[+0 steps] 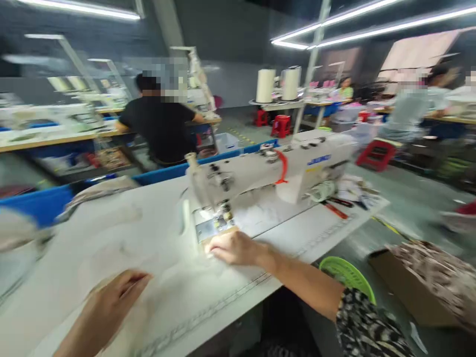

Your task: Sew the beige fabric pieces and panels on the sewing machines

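Note:
A white sewing machine (256, 173) stands on a pale worktable (167, 287), with its needle area lit. My right hand (232, 248) rests just in front of the needle plate (208, 229), fingers curled and closed; a small whitish bit shows at the fingertips, too blurred to name. Nearer to me on the left, my left hand (111, 302) has its fingers pressed together over a pale cloth (136, 317). That cloth is smeared by motion and hard to tell from the tabletop.
Beyond the table's far edge runs a blue trough (44, 203) with bundled fabric (100, 191). Orange-handled scissors (334, 210) lie right of the machine. A green basket (347, 272) and a carton of fabric (420, 287) sit below. Other people (156, 119) sit at machines behind.

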`<act>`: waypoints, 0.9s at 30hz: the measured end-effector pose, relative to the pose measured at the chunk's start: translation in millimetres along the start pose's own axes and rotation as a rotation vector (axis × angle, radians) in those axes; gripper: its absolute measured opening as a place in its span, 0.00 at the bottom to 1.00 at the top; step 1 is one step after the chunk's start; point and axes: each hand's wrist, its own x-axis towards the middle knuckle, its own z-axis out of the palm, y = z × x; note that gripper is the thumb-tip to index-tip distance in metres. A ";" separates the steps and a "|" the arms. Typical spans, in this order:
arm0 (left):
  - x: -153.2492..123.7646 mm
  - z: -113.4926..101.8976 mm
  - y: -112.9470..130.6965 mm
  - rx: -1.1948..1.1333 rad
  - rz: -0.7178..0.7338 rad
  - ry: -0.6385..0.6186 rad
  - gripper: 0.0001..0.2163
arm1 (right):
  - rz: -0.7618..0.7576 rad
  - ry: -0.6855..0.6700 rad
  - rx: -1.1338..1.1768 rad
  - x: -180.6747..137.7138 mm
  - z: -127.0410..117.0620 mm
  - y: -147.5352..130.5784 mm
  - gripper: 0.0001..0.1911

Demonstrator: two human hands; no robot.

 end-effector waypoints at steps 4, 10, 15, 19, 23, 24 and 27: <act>-15.5 -3.9 9.2 -0.024 -0.197 -0.077 0.15 | 0.025 0.046 -0.099 0.2 12.3 6.1 0.10; -3.5 -7.6 4.4 0.331 0.005 0.173 0.11 | 0.089 0.127 -0.210 -3.2 17.6 12.0 0.11; 21.1 2.7 -2.5 0.363 0.088 0.115 0.13 | 0.120 0.167 -0.214 -11.5 11.9 19.8 0.12; 26.7 0.0 -14.8 0.114 -0.078 0.188 0.15 | 0.110 0.186 -0.193 -18.6 0.9 29.3 0.14; 19.3 -30.5 -18.5 -0.065 -0.315 0.401 0.14 | 0.005 0.134 -0.191 -25.0 -7.4 28.9 0.14; 15.4 -38.8 -15.1 -0.055 -0.366 0.446 0.14 | -0.029 0.111 -0.195 -25.5 -7.8 26.9 0.14; 2.2 -47.3 7.0 -0.020 -0.331 0.413 0.12 | -0.103 0.061 -0.231 -24.4 -5.8 20.8 0.12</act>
